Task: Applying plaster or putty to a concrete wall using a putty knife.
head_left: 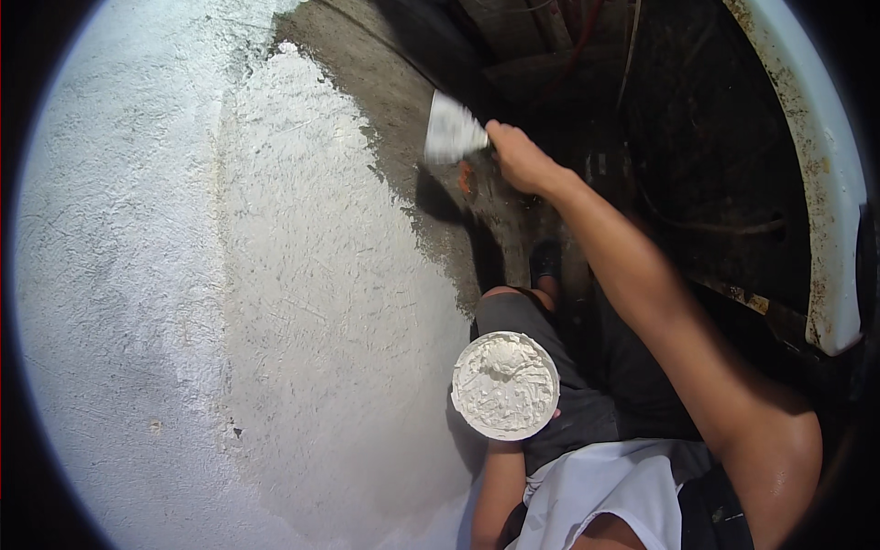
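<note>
Putty knife (453, 134), white-smeared: held in the closed right hand (522, 159), handle hidden; blade pointed leftward from the fist, long axis near-level across the view. Tub (502, 434) of white paste (504, 390): held from beneath by the left hand (506, 447), mostly hidden, below the right grip. Wall (321, 257), part-coated white, bare portion brownish: seen left of the grip.

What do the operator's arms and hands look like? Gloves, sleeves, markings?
Right hand: bare, no glove or ring visible. Left hand: mostly hidden. Right forearm and left forearm: no sleeve, cable or clear marking visible. Top: whitish.
</note>
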`<state>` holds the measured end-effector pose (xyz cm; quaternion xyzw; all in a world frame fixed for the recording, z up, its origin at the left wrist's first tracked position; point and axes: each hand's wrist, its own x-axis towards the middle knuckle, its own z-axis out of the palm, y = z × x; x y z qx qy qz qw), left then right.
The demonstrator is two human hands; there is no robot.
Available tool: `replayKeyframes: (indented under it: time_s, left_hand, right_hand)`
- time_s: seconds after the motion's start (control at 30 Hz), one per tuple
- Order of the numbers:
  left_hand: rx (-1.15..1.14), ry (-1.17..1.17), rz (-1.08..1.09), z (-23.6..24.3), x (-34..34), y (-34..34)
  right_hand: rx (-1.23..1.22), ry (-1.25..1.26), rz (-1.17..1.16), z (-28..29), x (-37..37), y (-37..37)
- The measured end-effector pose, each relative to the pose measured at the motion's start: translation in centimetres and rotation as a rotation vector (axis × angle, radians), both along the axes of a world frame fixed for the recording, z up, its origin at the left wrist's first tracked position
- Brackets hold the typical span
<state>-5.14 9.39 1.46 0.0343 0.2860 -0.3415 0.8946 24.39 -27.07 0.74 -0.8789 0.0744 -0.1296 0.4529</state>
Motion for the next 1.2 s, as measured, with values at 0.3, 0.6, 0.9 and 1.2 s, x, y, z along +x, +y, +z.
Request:
replayKeyframes:
  time_s: [0.3, 0.6, 0.9, 1.2]
  left_hand:
    - [-0.008, 0.068, 0.085, 0.5, -0.3, 0.4]
    - [-0.178, 0.029, 0.033, 0.7, -0.2, 0.0]
    - [-0.295, -0.024, -0.050, 2.6, 1.6, -2.5]
    - [0.054, 0.000, 0.032, -1.5, -0.4, 1.6]
  right_hand:
    - [0.100, -0.656, 0.007, 11.5, 0.6, 3.4]
    - [-0.049, -0.245, 0.007, 6.3, 0.5, 7.1]
    - [-0.136, 0.338, -0.210, -2.4, 0.5, 3.3]
    - [0.027, -0.199, -0.004, 7.0, 0.7, 3.6]
